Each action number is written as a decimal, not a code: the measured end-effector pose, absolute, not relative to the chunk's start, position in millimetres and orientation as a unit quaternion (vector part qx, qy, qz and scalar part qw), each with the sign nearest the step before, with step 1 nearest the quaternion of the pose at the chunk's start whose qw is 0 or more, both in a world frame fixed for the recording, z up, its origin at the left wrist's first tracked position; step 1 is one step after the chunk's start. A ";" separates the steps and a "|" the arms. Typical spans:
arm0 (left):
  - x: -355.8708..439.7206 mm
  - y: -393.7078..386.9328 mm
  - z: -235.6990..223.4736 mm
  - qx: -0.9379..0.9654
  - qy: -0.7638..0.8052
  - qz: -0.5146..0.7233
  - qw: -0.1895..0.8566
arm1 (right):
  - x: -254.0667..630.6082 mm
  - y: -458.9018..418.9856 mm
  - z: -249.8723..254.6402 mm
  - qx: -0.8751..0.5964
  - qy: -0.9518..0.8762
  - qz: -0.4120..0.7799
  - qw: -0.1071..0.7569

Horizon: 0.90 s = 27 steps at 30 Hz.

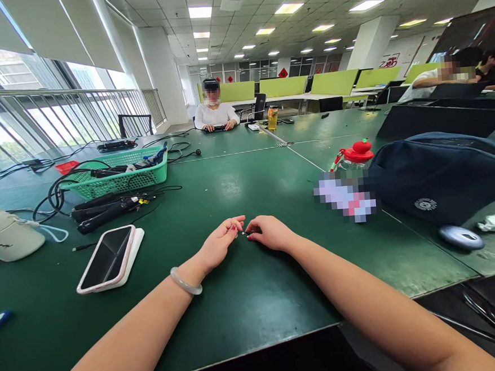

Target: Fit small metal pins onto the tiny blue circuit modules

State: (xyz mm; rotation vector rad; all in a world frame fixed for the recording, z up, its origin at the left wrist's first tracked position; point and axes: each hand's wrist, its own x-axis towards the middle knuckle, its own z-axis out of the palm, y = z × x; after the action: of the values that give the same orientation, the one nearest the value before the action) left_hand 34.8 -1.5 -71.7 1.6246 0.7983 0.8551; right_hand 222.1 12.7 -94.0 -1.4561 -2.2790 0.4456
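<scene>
Both hands meet low over the green table (pixel 234 299), almost touching. My right hand (pixel 271 232) is closed, its thumb and fingers pinching a small dark piece with a light, shiny end (pixel 244 234), too small to name. Opposite it is my left hand (pixel 217 244), thumb drawn in against fairly straight fingers; anything between them is hidden. On the left wrist sits a pale bangle (pixel 186 282). A phone in a pink case (pixel 107 259) lies on a white flat object (pixel 134 253), left of my left hand.
Left: a green basket (pixel 145 177) of cables and tools, black rod-like items (pixel 107 211), a beige pouch (pixel 7 233). Right: a red-lidded bottle (pixel 358 154), a navy bag (pixel 437 178), a round bluish device (pixel 461 238). A person (pixel 216 115) sits across, others far right.
</scene>
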 end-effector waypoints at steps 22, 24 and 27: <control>25.5 14.5 -81.7 0.685 0.415 0.372 0.469 | 217.5 11.0 -86.5 -0.458 -0.589 0.499 0.440; 23.8 16.9 -81.8 0.673 0.432 0.378 0.466 | 218.6 10.5 -85.0 -0.452 -0.591 0.495 0.449; 25.2 17.7 -82.9 0.647 0.432 0.379 0.501 | 217.3 8.2 -83.3 -0.432 -0.590 0.513 0.450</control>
State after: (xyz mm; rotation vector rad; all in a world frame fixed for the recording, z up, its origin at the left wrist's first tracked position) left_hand 25.2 17.7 -82.9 1.5653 1.0442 0.9152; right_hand 217.3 8.2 -83.3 -1.0678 -1.4579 1.2686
